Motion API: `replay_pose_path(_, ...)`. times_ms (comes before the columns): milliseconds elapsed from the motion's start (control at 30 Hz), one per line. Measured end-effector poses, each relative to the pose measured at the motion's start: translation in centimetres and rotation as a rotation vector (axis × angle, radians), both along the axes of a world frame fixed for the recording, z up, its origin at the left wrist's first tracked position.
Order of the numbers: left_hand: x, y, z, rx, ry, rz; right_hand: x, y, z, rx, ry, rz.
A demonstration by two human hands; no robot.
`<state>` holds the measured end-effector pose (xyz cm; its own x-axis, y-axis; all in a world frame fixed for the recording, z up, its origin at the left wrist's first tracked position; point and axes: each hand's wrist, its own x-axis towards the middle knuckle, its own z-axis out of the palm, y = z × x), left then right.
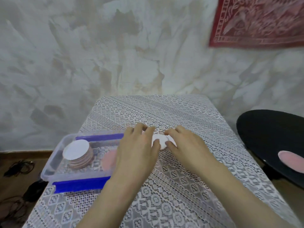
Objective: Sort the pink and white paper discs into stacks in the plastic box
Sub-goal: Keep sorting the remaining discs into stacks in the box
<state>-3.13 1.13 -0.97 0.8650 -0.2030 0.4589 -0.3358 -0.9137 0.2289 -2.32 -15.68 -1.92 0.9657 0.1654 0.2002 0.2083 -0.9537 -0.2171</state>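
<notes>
While both hands meet mid-table, I read left hand (pixel 139 145) and right hand (pixel 184 142) curled, thumbs and fingertips pinching the white discs (pixel 162 140) on the lace tablecloth (pixel 164 203) | plastic box (pixel 48 162) just left: white-topped stack (pixel 76 152), pink disc (pixel 109 159) half hidden behind left hand | black round surface (pixel 266 134) right, carrying stray pink disc (pixel 291 160)

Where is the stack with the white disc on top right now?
Head view, left side: the stack stands inside the plastic box, left of the pink disc.
</notes>
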Motion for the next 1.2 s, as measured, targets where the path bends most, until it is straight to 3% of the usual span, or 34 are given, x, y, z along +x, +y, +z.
replay_pose_path(267,2.0,-5.8,-4.9,0.068,0.112,0.005,1.1,-5.1,-2.7,-0.038,0.028,-0.024)
replay_pose_path(700,4.1,-4.9,-6.5,0.113,0.175,0.068,4.1,-5.0,-4.5,-0.101,0.009,-0.005)
replay_pose_path(933,3.0,-4.2,-6.1,0.164,0.169,0.011,3.0,-4.5,-4.0,0.023,0.088,0.013)
replay_pose_path(1200,-1.4,-3.2,-5.4,0.098,0.318,-0.062,-1.0,-3.7,-3.3,0.252,0.262,-0.01)
